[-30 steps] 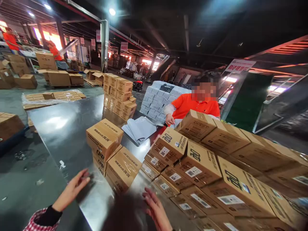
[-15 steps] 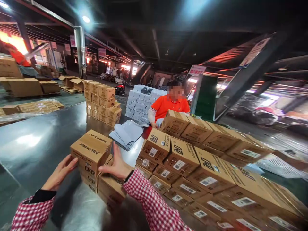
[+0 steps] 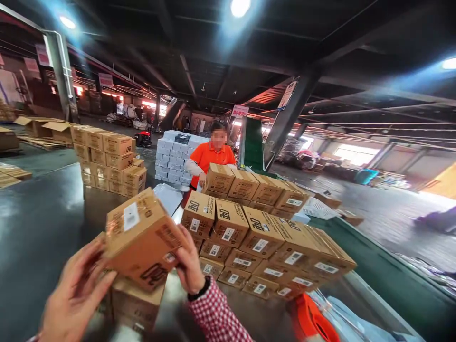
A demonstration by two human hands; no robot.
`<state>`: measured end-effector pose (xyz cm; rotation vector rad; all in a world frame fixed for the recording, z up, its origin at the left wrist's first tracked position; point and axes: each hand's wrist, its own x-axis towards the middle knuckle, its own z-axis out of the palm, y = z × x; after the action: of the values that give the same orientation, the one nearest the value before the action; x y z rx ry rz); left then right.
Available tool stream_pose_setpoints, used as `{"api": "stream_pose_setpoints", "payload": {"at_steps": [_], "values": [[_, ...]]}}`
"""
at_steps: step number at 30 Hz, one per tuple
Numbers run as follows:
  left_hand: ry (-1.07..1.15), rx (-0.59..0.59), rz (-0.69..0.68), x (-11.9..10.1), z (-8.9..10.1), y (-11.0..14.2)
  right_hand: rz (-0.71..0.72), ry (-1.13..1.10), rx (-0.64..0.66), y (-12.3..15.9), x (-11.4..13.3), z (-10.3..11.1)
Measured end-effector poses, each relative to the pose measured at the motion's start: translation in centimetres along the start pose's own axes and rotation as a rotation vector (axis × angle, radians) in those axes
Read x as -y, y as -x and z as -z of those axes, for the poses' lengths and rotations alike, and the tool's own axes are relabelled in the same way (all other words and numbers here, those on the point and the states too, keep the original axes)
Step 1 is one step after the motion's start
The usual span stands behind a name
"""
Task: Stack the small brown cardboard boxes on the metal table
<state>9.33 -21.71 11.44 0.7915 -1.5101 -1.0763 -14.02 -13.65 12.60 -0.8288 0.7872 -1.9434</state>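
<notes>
A small brown cardboard box [image 3: 138,242] is held up and tilted, a white label on its upper face and dark print on the side toward me. My left hand [image 3: 76,285] grips its left end, with the fingers partly behind it. On the right end, my right hand [image 3: 190,261] has its fingers closed round the edge. Just below, another cardboard box [image 3: 137,301] stands on the dark shiny table [image 3: 46,237], partly covered by the held one.
Rows of labelled boxes [image 3: 263,237] are stacked to the right. More boxes [image 3: 107,159] stand at the table's far left. A co-worker in orange [image 3: 213,154] is behind the rows. An orange object [image 3: 313,318] lies near the front right, beside a green conveyor belt [image 3: 388,266].
The top box has been lifted off the small stack and turned, so its labelled face shows. Both hands have moved with it, and my view has swung to the right.
</notes>
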Motion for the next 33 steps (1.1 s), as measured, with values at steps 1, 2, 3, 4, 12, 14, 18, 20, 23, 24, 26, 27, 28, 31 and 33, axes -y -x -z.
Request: {"api": "stream_pose_setpoints", "payload": {"at_steps": [1, 2, 3, 4, 12, 14, 18, 20, 23, 24, 26, 27, 28, 31, 33], "values": [[0.034, 0.003, -0.064, -1.2, -2.0, -0.4, -0.005, -0.041, -0.058, 0.5, 0.9, 0.6], [0.035, 0.064, -0.100, -2.3, -4.0, -0.9, -0.012, -0.069, -0.107, 0.9, 1.5, 1.3], [0.029, 0.116, -0.121, -3.1, -5.7, -1.5, -0.018, -0.087, -0.150, 1.3, 2.0, 1.9], [0.016, 0.174, -0.118, -3.6, -7.2, -2.0, -0.016, -0.099, -0.189, 1.6, 2.4, 2.5], [0.362, 0.549, 0.304, -5.6, -11.9, -3.8, 0.072, -0.071, -0.314, 2.7, 7.5, 9.0], [0.409, 0.632, 0.371, -6.6, -12.3, -3.7, 0.084, -0.005, -0.275, 2.8, 10.0, 10.1], [0.411, 0.685, 0.554, -8.0, -13.9, -2.0, 0.069, 0.276, -0.177, 1.8, 15.3, 10.6], [0.432, 0.662, 0.599, -8.3, -15.3, -0.6, 0.032, 0.529, -0.119, 0.2, 18.3, 10.1], [0.544, 0.577, 0.609, -8.9, -17.7, 0.5, 0.026, 0.805, -0.057, -3.3, 22.9, 8.3], [0.594, 0.553, 0.601, -9.2, -18.4, 0.4, 0.040, 0.864, -0.062, -4.5, 24.5, 7.6], [0.684, 0.536, 0.543, -9.9, -19.8, -0.5, 0.028, 1.005, -0.104, -6.6, 27.2, 6.4], [0.712, 0.536, 0.490, -10.2, -20.4, -1.3, -0.006, 1.082, -0.127, -7.4, 28.3, 6.0], [0.724, 0.532, 0.438, -10.5, -20.9, -2.1, -0.062, 1.136, -0.137, -8.0, 29.2, 5.8], [0.661, 0.575, 0.338, -10.7, -22.0, -4.7, -0.203, 1.111, -0.098, -9.2, 30.2, 6.4], [0.569, 0.583, 0.301, -10.0, -22.7, -6.2, -0.166, 1.078, -0.099, -10.5, 29.6, 7.6]]}}
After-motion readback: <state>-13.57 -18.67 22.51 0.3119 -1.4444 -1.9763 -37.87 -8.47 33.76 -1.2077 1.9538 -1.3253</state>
